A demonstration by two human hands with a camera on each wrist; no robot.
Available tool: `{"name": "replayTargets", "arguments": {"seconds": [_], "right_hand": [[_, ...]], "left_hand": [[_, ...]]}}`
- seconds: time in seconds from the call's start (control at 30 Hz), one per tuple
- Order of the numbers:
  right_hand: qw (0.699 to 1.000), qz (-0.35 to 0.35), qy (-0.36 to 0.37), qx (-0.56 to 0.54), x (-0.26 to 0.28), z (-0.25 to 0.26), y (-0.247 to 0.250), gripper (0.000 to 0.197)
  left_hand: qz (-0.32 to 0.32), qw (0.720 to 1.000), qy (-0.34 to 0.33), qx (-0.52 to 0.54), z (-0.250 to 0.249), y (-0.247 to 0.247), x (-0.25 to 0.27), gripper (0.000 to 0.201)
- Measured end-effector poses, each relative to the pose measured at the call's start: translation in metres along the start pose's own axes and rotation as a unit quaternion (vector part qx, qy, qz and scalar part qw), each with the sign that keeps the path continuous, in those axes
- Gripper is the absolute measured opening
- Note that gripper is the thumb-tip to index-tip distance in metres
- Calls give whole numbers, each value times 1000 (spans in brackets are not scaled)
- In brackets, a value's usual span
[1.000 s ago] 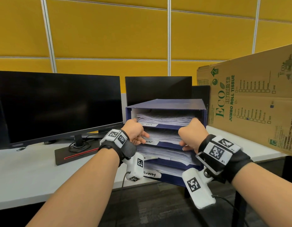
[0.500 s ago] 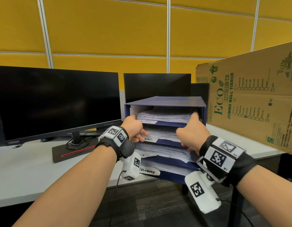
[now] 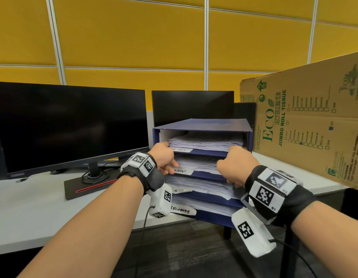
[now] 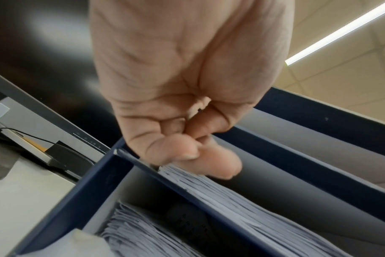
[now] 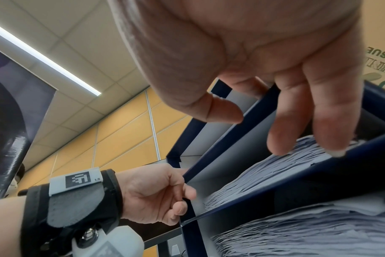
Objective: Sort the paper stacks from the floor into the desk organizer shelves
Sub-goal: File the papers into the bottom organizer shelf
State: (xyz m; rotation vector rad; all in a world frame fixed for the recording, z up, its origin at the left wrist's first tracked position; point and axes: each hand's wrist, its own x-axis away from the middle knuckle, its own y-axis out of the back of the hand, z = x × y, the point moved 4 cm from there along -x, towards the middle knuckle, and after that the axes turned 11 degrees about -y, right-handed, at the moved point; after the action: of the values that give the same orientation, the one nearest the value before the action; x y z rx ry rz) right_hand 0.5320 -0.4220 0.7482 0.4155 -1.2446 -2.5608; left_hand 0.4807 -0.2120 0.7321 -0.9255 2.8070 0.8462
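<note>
Where visible, curled fingers (image 4: pixel 218 167) perhaps touching papers (image 4: pixel 231 196)

Carton (image 3: pixel 306 125) read "ECO HYGIENE JUMBO ROLL TISSUE" in green, with "2" in an arrow. Organizer (image 3: pixel 202 125) shelf labels: bottom label (image 3: pixel 181 211) handwritten "SECURITY"; second label (image 3: pixel 181 171) showed "MIN", start hidden; top label (image 3: pixel 181 150) ended "LIST", unclear. Right wrist tag (image 3: pixel 273 208) read "R1"; left wrist tag (image 5: pixel 97 179) "L5".
</note>
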Motion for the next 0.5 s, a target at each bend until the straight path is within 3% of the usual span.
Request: {"name": "replayTargets", "arguments": {"seconds": [0.13, 0.2, 0.3, 0.37, 0.43, 0.5], "right_hand": [[999, -38, 16, -6, 6, 0, 3, 9], [996, -75, 34, -21, 9, -3, 2, 24], [989, -98, 74, -84, 20, -11, -2, 49], [979, -112, 114, -126, 31, -19, -6, 42], [973, -116, 143, -141, 41, -31, -16, 27], [977, -93, 151, -121, 47, -45, -30, 24]], "left_hand": [[4, 1000, -4, 31, 2, 1, 9, 80], [-38, 997, -24, 57, 6, 7, 16, 79], [-151, 983, -74, 78, 10, 22, 37, 45], [-195, 975, -89, 50, 19, 29, 54, 17], [-173, 981, -90, -9, 36, 27, 69, 17], [-100, 989, -73, -75, 56, 18, 79, 26]]}}
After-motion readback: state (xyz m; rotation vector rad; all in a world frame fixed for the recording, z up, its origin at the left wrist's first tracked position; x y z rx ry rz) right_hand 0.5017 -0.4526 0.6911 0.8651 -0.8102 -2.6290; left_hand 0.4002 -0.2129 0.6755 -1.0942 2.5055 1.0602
